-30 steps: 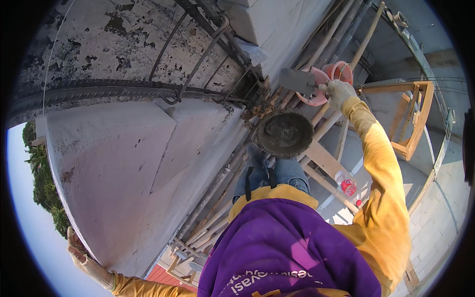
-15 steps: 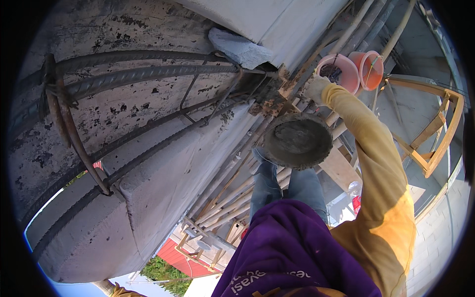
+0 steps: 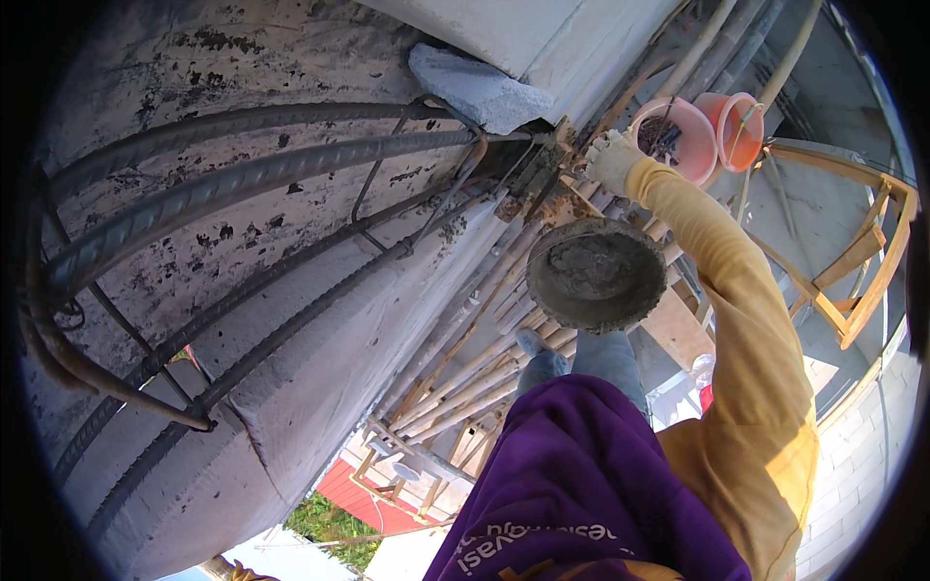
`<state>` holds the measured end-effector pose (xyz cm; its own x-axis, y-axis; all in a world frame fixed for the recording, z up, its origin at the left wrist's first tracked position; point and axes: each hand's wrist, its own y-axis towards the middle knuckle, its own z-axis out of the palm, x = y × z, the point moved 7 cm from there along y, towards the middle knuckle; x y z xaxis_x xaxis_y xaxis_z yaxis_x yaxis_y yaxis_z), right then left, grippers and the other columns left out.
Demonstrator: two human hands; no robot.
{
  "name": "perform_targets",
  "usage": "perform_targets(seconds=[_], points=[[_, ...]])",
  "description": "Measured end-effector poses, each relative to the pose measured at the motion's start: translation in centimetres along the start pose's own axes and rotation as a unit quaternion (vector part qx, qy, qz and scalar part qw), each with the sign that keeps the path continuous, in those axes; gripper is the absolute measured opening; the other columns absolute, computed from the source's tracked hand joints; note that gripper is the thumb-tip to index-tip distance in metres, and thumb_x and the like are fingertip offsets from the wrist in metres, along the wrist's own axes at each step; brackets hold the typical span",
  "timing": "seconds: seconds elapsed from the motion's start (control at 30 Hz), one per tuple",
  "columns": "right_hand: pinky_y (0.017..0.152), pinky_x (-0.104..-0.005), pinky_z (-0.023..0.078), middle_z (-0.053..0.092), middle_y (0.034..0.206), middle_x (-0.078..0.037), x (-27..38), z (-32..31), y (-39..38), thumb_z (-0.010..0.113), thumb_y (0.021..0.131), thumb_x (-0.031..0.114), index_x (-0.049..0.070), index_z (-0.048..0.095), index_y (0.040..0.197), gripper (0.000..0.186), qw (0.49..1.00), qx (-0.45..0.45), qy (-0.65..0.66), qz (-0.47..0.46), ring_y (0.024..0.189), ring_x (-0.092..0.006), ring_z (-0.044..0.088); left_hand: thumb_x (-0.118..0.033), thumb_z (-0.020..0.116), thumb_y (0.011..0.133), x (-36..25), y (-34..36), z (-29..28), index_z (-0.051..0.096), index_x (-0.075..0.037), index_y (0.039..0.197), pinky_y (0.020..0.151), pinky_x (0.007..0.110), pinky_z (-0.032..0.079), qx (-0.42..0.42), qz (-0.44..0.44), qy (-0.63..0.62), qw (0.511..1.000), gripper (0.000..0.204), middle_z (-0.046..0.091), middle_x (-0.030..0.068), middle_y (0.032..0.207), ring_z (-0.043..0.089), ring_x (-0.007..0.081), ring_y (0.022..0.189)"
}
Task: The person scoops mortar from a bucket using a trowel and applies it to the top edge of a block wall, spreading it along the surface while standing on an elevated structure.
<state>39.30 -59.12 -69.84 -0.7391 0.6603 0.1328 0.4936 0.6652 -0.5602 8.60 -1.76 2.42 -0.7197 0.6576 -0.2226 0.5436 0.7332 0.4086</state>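
My right hand [image 3: 612, 163], in a pale work glove, reaches forward over a mortar-smeared wooden board [image 3: 570, 203] beside the concrete beam. Its fingers are curled; whatever they hold, if anything, is hidden. Just below it is a round dark basin [image 3: 548, 302] with wet grey mortar [image 3: 596, 266] inside. My left hand [image 3: 213, 566] barely shows at the lower left edge, beyond the beam, with a bit of yellow sleeve; its fingers are hidden.
Ribbed steel bars [image 3: 281, 165] with tied stirrups run along the concrete beam [image 3: 320, 387] at left. A pink bucket [image 3: 705, 145] and an orange bucket [image 3: 741, 131] stand beyond my right hand. Bamboo poles [image 3: 455, 412] lie below my feet; a wooden frame [image 3: 877, 261] is at right.
The view has shifted, so basin and buckets appear farther right and the near stirrup larger. My right hand's curled fingers show more, and the mortar surface looks lumpier. One leg has moved.
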Motion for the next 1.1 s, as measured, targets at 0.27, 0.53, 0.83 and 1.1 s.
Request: perform_targets(seconds=[0.27,0.53,0.83,1.1], points=[[0.095,-0.0440,0.045,0.062,0.119,-0.003,-0.5,0.4,1.7,0.065,0.085,0.022,0.021,0.073,0.106,0.022,0.993,-0.031,0.051,0.103,0.119,-0.0267,0.055,-0.041,0.043,0.106,0.4,0.2,0.6,0.052,0.005,0.140,0.102,0.035,0.044,0.001,0.003,0.001,1.000,0.058,0.060,0.0157,0.128,0.057,0.0225,0.116],[0.095,-0.0459,0.048,0.064,0.118,-0.005,-3.1,-0.5,-1.4,0.070,0.081,0.021,0.023,0.074,0.110,0.029,0.991,-0.021,-0.009,0.129,0.117,-0.0289,0.058,-0.041,0.044,0.106,0.7,0.3,0.7,0.052,0.005,0.140,0.102,0.035,0.044,-0.002,0.004,-0.007,1.000,0.057,0.060,0.0158,0.128,0.057,0.0225,0.116],[0.091,-0.0378,0.049,0.068,0.093,-0.014,-0.8,3.4,-5.4,0.056,0.081,0.009,0.009,0.071,0.101,0.025,0.952,0.026,0.289,0.095,0.100,-0.0302,0.065,-0.040,0.044,0.106,0.9,0.7,0.5,0.052,0.005,0.140,0.102,0.035,0.044,0.002,0.007,-0.010,1.000,0.057,0.060,0.0158,0.129,0.057,0.0224,0.117],[0.091,-0.0377,0.053,0.072,0.100,-0.011,-2.3,6.6,-4.0,0.055,0.089,0.016,0.009,0.072,0.098,0.021,0.984,0.023,0.149,0.093,0.102,-0.0287,0.068,-0.040,0.045,0.105,0.9,0.7,0.4,0.052,0.004,0.140,0.102,0.035,0.045,0.001,-0.001,-0.008,1.000,0.057,0.059,0.0158,0.130,0.057,0.0224,0.117]])
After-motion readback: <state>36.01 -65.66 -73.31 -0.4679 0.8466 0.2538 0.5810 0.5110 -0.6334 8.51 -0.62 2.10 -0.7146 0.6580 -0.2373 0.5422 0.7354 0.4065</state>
